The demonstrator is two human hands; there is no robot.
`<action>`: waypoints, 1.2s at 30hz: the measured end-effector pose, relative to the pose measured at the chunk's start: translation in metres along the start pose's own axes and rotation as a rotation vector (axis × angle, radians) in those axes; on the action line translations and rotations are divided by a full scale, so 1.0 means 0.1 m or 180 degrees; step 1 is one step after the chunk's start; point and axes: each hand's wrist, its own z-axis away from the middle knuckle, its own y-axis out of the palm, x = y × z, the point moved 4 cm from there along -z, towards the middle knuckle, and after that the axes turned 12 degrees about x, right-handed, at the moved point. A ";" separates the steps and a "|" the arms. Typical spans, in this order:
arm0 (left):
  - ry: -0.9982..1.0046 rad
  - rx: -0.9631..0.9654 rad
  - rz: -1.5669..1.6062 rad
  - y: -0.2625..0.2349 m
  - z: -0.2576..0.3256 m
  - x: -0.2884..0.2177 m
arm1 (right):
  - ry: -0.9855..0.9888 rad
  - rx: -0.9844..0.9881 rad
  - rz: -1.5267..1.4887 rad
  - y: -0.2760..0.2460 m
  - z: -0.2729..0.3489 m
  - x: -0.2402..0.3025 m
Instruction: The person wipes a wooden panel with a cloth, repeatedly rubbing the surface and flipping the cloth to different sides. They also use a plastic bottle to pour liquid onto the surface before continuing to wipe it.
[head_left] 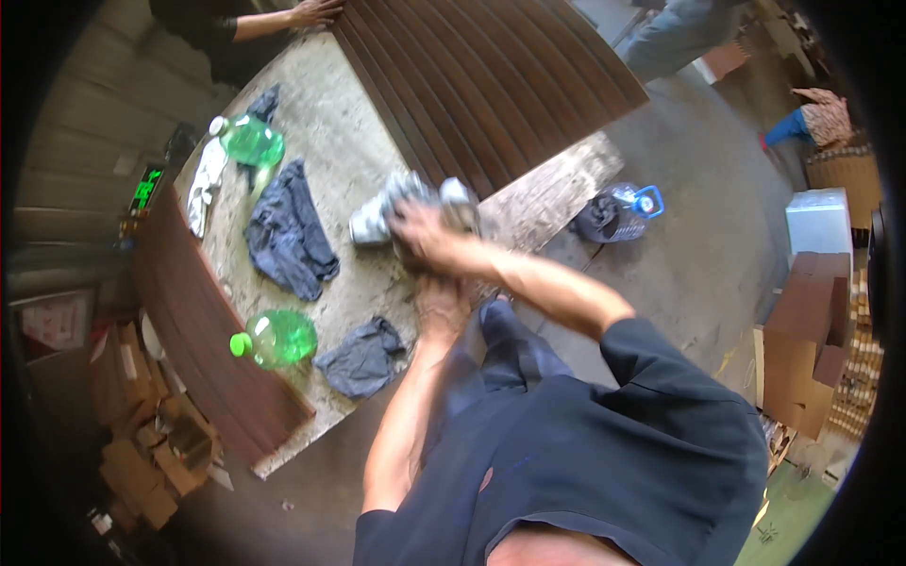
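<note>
Over the near edge of a worn, pale table [359, 132], my right hand [429, 236] grips a crumpled grey-white rag [377, 209], blurred by motion. My left hand [441, 304] lies just below it, close against the right wrist. Its fingers are hidden under the right hand and the cloth. Beyond the rag, a large dark brown ribbed panel [481, 85] covers the far right of the table, its near corner close to my hands. To the left lie a dark blue-grey cloth [291, 231] and a smaller dark grey cloth [360, 358].
Two bottles of green liquid, one far [253, 141] and one near [288, 338], lie on the table's left side. A brown strip [212, 349] runs along that edge. Another person's hand [316, 11] touches the panel. A clear jug [618, 212] stands right; cardboard boxes [807, 330] sit farther right.
</note>
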 end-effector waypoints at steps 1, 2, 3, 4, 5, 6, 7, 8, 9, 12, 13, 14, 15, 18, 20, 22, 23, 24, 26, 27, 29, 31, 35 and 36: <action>0.0353 -0.0402 0.0035 -0.10 -0.05 -0.13 | 0.0344 -0.0082 -0.0247 0.08 0.36 0.02; 0.0579 -0.0839 0.0074 -0.17 0.00 -0.14 | 0.0999 0.0450 -0.0343 -0.38 0.35 0.32; 0.0401 0.0111 -0.0084 0.00 -0.03 -0.09 | 0.1059 -0.0304 -0.0455 -0.57 0.57 0.24; 0.0470 0.0102 -0.0097 -0.02 -0.02 -0.12 | 0.2158 0.0295 -0.1398 -0.84 0.67 0.30; 0.0527 -0.0301 -0.0099 -0.12 -0.07 -0.21 | 0.2210 -0.0133 -0.1800 -1.08 0.85 0.33; 0.0598 -0.0693 -0.0088 -0.21 -0.10 -0.29 | 0.2243 -0.0549 -0.2437 -1.07 1.13 0.17; 0.0538 -0.0484 -0.0173 -0.19 -0.03 -0.22 | 0.2622 -0.0410 -0.3057 -1.20 1.27 0.17; 0.0487 -0.0434 -0.0277 -0.16 -0.01 -0.18 | 0.2780 -0.0901 -0.3810 -1.29 1.44 0.18; 0.0601 -0.0527 -0.0276 -0.17 -0.01 -0.19 | 0.2529 -0.1175 -0.4595 -1.34 1.70 0.14; 0.0870 -0.0622 -0.0238 -0.20 -0.04 -0.26 | 0.2096 -0.2317 -0.6206 -1.47 2.31 0.37; 0.0866 -0.0561 -0.0049 -0.19 -0.06 -0.26 | 0.1528 -0.2383 -0.6635 -1.54 2.40 0.55; 0.0868 -0.0492 0.0136 -0.18 -0.07 -0.24 | 0.0922 -0.2430 -0.7031 -1.57 2.44 0.76; 0.0943 -0.0501 0.0139 -0.14 -0.07 -0.20 | 0.0570 -0.2575 -0.6964 -1.63 2.41 0.96; 0.1053 -0.0594 0.0010 -0.08 -0.09 -0.14 | -0.0168 -0.2852 -0.6518 -1.53 2.46 1.36; 0.0939 -0.0546 -0.0016 -0.21 -0.09 -0.22 | 0.0514 -0.3515 -0.5867 -1.10 2.86 1.42; 0.1055 -0.0619 -0.0024 -0.27 -0.08 -0.29 | 0.2598 -0.3841 -0.5070 -0.50 3.33 1.21; 0.1030 -0.0591 0.0036 -0.29 -0.08 -0.28 | 0.2207 -0.3876 -0.5049 -0.41 3.31 1.31; 0.1004 -0.0569 0.0096 -0.30 -0.05 -0.28 | 0.1813 -0.3896 -0.5021 -0.47 3.20 1.43; 0.1142 -0.0645 0.0208 -0.24 -0.05 -0.26 | 0.2236 -0.3923 -0.4496 -0.52 3.25 1.44; 0.1095 -0.0609 0.0250 -0.23 -0.05 -0.26 | 0.1955 -0.3743 -0.4611 -0.53 3.22 1.34; 0.0903 -0.0542 0.0395 -0.15 -0.06 -0.17 | 0.1279 -0.3634 -0.4759 -0.81 2.96 1.40; 0.0399 -0.0139 0.0669 -0.03 -0.07 0.00 | 0.1979 -0.3703 -0.6148 -0.63 3.12 0.94; -0.0352 -0.0145 0.0140 -0.05 -0.04 0.48 | 0.2616 -0.3755 -0.5723 -0.64 3.17 0.70; 0.0323 -0.0722 0.0229 -0.11 -0.10 0.55 | 0.2597 -0.3817 -0.5684 -0.83 3.14 0.82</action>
